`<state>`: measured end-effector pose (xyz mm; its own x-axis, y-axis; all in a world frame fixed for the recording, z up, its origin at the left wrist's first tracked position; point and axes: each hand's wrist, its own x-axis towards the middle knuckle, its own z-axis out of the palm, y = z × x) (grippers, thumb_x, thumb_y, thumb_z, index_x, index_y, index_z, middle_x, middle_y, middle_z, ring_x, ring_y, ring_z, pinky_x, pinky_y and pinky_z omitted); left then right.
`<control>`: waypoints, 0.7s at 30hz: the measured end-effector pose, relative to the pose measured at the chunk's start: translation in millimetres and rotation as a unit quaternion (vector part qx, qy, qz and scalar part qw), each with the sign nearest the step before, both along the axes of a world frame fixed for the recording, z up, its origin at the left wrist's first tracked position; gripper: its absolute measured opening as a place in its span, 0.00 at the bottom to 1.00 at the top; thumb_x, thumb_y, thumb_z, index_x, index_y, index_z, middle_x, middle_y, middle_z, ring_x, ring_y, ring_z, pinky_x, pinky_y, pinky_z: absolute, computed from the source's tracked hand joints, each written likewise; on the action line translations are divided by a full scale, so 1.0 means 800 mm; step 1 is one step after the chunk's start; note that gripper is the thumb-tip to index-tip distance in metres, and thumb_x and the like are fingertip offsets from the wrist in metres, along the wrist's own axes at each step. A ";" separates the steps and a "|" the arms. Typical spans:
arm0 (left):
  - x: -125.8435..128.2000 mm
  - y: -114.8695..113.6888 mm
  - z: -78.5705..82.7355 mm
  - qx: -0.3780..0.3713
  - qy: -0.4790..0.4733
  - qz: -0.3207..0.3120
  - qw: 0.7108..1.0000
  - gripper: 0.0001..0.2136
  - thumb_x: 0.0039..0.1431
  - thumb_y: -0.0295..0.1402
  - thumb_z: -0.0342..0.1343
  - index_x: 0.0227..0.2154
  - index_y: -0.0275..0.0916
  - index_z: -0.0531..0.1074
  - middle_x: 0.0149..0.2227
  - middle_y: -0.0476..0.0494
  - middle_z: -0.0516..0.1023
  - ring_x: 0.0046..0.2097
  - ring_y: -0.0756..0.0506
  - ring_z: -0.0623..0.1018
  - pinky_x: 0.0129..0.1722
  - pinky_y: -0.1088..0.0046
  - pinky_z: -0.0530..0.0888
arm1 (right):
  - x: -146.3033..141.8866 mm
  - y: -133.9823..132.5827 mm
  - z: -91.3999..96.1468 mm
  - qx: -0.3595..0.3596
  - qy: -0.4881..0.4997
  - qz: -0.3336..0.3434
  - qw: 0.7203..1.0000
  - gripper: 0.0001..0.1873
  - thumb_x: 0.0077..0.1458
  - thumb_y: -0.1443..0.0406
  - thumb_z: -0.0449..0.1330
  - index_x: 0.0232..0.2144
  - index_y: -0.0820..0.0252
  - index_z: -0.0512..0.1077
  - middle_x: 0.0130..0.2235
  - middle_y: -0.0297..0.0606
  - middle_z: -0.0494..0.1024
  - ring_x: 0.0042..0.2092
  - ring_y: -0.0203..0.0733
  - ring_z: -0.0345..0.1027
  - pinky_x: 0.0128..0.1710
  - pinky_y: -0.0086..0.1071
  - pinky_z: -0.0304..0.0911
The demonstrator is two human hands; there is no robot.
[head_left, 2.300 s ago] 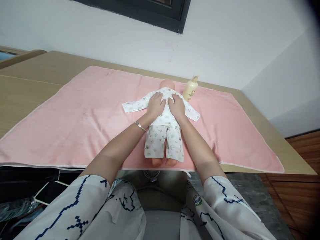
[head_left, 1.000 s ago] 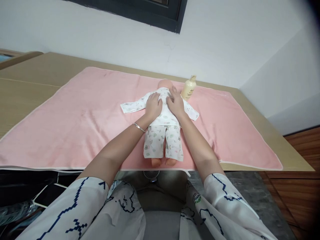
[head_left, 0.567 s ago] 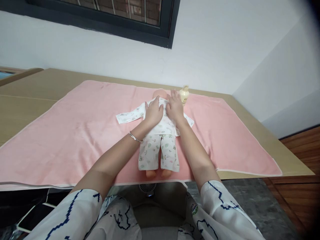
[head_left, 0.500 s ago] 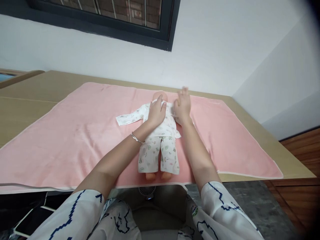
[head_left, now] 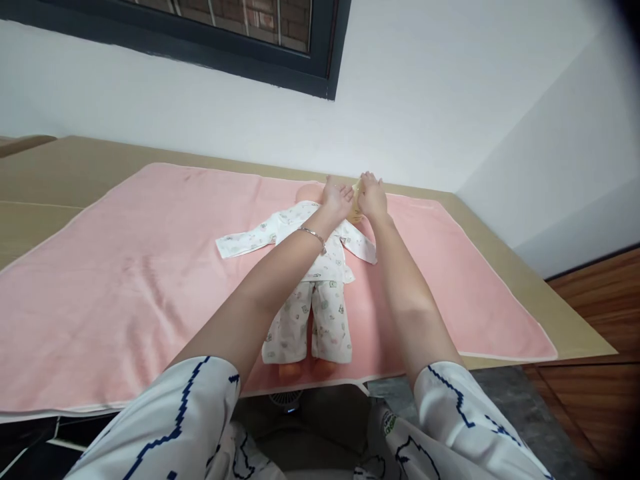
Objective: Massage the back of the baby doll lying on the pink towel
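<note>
A doll (head_left: 309, 193) lies on its back on a pink blanket (head_left: 165, 267). It wears a white printed long-sleeved top (head_left: 295, 223) and matching trousers (head_left: 330, 323), its feet showing at the near edge. Above the doll's shoulder, my left hand (head_left: 339, 200) is open, palm turned up and fingers apart, with nothing seen in it. Close beside it, my right hand (head_left: 373, 197) is closed around a yellow bottle-like thing (head_left: 356, 211) with dark marks. My right hand partly covers it, so its exact kind is unclear. The doll's head is partly hidden by my left hand.
The blanket covers much of a wooden table (head_left: 575, 339) against a white wall (head_left: 410, 100). A dark-framed window (head_left: 320, 80) is above. A small fan (head_left: 286, 399) is below the table's near edge, and wooden drawers (head_left: 590, 373) stand at right.
My left hand has moved off the doll's chest to the right and turned palm up. The yellow thing now shows by my right hand. The doll's right-side sleeve has come into view.
</note>
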<state>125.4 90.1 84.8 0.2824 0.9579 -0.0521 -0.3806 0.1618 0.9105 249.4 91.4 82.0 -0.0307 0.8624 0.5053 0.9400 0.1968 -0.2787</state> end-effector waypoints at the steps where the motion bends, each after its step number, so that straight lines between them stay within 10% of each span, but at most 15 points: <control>1: 0.002 0.004 0.000 0.004 -0.001 0.003 1.000 0.40 0.65 0.50 0.12 0.68 0.27 0.46 0.67 0.28 0.60 0.66 0.46 0.67 0.60 0.65 0.72 | -0.002 -0.003 -0.003 0.008 -0.003 -0.001 1.000 0.31 0.56 0.72 0.45 0.61 0.76 0.61 0.66 0.56 0.61 0.70 0.51 0.49 0.71 0.54 0.34; 9: -0.004 0.008 0.000 0.053 0.029 -0.028 0.998 0.42 0.63 0.56 0.18 0.67 0.29 0.50 0.65 0.27 0.64 0.64 0.43 0.70 0.59 0.62 0.73 | -0.023 -0.027 -0.006 0.058 -0.001 -0.008 0.998 0.25 0.56 0.72 0.44 0.55 0.69 0.67 0.59 0.54 0.70 0.65 0.51 0.57 0.71 0.54 0.34; 16: -0.061 -0.060 -0.005 0.032 0.024 -0.033 0.999 0.41 0.63 0.53 0.16 0.63 0.35 0.61 0.59 0.31 0.73 0.62 0.43 0.73 0.59 0.60 0.73 | -0.029 -0.046 0.005 0.020 -0.010 -0.060 0.998 0.32 0.53 0.71 0.50 0.62 0.64 0.59 0.67 0.49 0.60 0.69 0.60 0.46 0.66 0.64 0.40; 21: -0.117 -0.107 -0.008 -0.013 -0.002 -0.055 0.998 0.35 0.64 0.50 0.22 0.54 0.39 0.70 0.56 0.33 0.77 0.61 0.41 0.74 0.59 0.57 0.73 | -0.080 -0.077 0.002 0.035 0.124 -0.039 0.991 0.37 0.58 0.68 0.44 0.69 0.69 0.44 0.69 0.50 0.55 0.71 0.48 0.46 0.69 0.50 0.48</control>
<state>31.6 4.3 78.5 0.3865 0.9191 -0.0764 -0.3620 0.2274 0.9040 185.1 29.7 83.8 0.1664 0.8195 0.5484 0.8578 0.1540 -0.4904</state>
